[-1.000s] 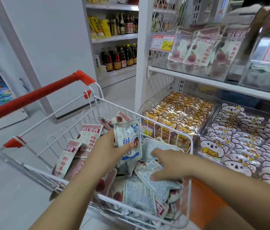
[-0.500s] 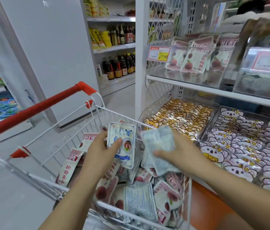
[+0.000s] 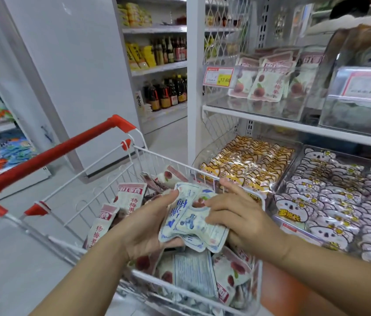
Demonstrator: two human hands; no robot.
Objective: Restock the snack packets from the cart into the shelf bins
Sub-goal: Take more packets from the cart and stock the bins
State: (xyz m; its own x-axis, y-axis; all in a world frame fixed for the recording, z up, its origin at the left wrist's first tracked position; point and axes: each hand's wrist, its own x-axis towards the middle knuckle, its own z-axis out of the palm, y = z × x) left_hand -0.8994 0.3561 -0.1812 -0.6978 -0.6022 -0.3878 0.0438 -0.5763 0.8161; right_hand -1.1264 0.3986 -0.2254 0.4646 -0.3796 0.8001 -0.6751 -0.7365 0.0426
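Blue-on-white stock: squaring snack packets [image 3: 191, 220] into one stack just above cart [image 3: 164, 157], gripping from below with left hand [image 3: 143, 229], clamping top with right hand [image 3: 239, 217], curling fingers [image 3: 216, 201] round edges; likely bundling for single carry to shelf bins [image 3: 221, 101].

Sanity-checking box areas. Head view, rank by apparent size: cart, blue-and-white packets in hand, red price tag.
1. cart
2. blue-and-white packets
3. red price tag
The tag is farther from the camera, so its true size against the packets is unsure.

Glossy plastic snack packets [image 3: 191, 222] fill a white-coated wire cart [image 3: 180, 295]; shelf bins [image 3: 259, 106] are clear plastic.
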